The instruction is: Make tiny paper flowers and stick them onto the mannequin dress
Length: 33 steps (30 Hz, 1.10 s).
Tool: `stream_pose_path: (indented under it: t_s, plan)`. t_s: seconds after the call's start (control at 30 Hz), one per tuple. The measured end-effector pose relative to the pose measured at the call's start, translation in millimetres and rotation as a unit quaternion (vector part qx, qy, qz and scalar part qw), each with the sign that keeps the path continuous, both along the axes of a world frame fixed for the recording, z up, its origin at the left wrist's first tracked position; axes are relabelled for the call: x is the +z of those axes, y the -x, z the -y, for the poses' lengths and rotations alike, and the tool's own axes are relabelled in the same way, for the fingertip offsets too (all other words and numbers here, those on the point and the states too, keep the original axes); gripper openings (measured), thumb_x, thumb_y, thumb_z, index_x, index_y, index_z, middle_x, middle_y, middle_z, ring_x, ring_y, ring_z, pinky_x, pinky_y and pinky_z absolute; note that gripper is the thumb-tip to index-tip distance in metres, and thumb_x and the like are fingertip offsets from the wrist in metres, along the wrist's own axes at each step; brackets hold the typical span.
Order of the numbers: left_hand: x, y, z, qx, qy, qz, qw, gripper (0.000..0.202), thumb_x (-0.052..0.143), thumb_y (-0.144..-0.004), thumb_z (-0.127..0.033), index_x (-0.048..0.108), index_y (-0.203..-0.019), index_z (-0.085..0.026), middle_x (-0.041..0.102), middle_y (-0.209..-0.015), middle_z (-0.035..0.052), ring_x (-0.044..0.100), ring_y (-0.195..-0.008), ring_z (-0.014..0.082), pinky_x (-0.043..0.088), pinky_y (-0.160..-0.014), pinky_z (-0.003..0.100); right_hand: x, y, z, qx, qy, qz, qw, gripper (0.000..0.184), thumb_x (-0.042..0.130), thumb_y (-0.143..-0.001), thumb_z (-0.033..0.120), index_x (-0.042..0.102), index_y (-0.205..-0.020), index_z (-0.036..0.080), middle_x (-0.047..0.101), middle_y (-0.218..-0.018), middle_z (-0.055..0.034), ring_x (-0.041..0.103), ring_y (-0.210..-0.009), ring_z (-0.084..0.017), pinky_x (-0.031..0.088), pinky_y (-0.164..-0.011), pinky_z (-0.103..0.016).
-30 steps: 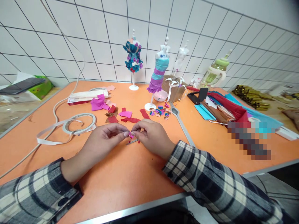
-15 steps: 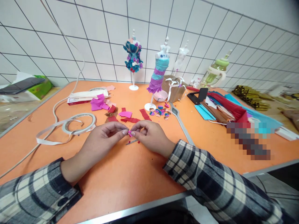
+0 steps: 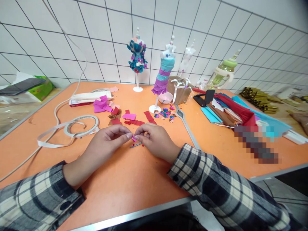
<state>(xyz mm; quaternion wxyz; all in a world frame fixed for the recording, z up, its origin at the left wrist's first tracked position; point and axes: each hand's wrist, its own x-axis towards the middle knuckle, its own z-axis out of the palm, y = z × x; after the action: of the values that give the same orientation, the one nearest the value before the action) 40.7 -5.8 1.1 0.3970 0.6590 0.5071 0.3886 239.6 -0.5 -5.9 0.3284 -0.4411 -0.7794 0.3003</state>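
At the near middle of the counter, we find the left hand and right hand meeting fingertip to fingertip. Both pinch one tiny pink paper scrap, held just clear of the surface, we judge for steadiness. A slim metal tool lies beneath, half hidden and unidentifiable. Cut paper pieces lie beyond.

Three small mannequins, two hands, one tape roll, one green bottle, one pink bowl

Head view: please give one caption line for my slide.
Left hand and right hand pinch a tiny pink scrap over the orange table.
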Motion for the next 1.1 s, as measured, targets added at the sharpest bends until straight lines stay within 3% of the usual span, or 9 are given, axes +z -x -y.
stream_pose_path:
  t_s: [0.23,0.53,0.63,0.73,0.97,1.1]
  plan:
    - [-3.7,2,-2,0.019,0.007,0.013,1.0,0.025,0.076,-0.076,-0.05,0.073,-0.075,-0.025,0.076,-0.078,0.0013,0.068,-0.075,0.0221,0.054,-0.075,0.033,-1.8,3,-3,-0.02,0.101,-0.04,0.994,0.006,0.071,-0.09,0.024,0.074,-0.089,0.019,0.06,-0.069,0.0047,0.052,-0.068,-0.011,0.039,-0.068,-0.024]
    - [-2.3,-1,-1,-0.005,0.021,0.005,1.0,0.031,0.08,-0.074,-0.053,0.073,-0.074,-0.024,0.078,-0.078,0.0029,0.072,-0.077,0.0237,0.058,-0.078,0.034,-3.1,0,1,-0.018,0.099,-0.043,0.994,0.014,0.073,-0.086,0.03,0.077,-0.08,0.019,0.059,-0.063,0.0044,0.051,-0.063,-0.01,0.038,-0.063,-0.024]
    - [-4.1,-1,0,-0.006,0.052,0.046,0.998,0.047,0.08,-0.075,-0.059,0.077,-0.106,-0.023,0.083,-0.091,0.0062,0.076,-0.091,0.028,0.059,-0.086,0.037,-3.4,0,0,-0.02,0.107,-0.044,0.993,0.013,0.071,-0.086,0.029,0.077,-0.081,0.019,0.061,-0.063,0.0041,0.05,-0.062,-0.01,0.037,-0.062,-0.024]
    - [-5.4,-1,0,-0.02,0.081,0.072,0.994,0.077,0.082,-0.075,-0.059,0.06,-0.14,-0.023,0.084,-0.098,0.0084,0.078,-0.099,0.0306,0.06,-0.089,0.041,-1.5,0,0,-0.041,0.101,-0.045,0.993,0.014,0.071,-0.088,0.03,0.076,-0.081,0.018,0.063,-0.065,0.0033,0.05,-0.062,-0.01,0.037,-0.061,-0.025]
    - [-10.0,0,-1,-0.06,0.066,0.065,0.994,0.07,0.082,-0.075,-0.038,0.055,-0.138,-0.021,0.077,-0.076,-0.0002,0.076,-0.078,0.0224,0.06,-0.08,0.036,-2.2,-3,-2,-0.015,0.037,-0.014,0.999,0.01,0.068,-0.09,0.023,0.074,-0.086,0.017,0.068,-0.075,0.0015,0.054,-0.067,-0.011,0.038,-0.065,-0.024]
    - [-11.2,1,-1,-0.094,0.055,0.075,0.991,0.078,0.08,-0.076,-0.033,0.046,-0.146,-0.022,0.074,-0.074,-0.0027,0.075,-0.081,0.0207,0.059,-0.084,0.036,-1.4,-4,-1,-0.023,0.01,-0.011,1.0,0.007,0.068,-0.089,0.02,0.075,-0.089,0.017,0.073,-0.087,-0.0011,0.059,-0.073,-0.011,0.043,-0.07,-0.025]
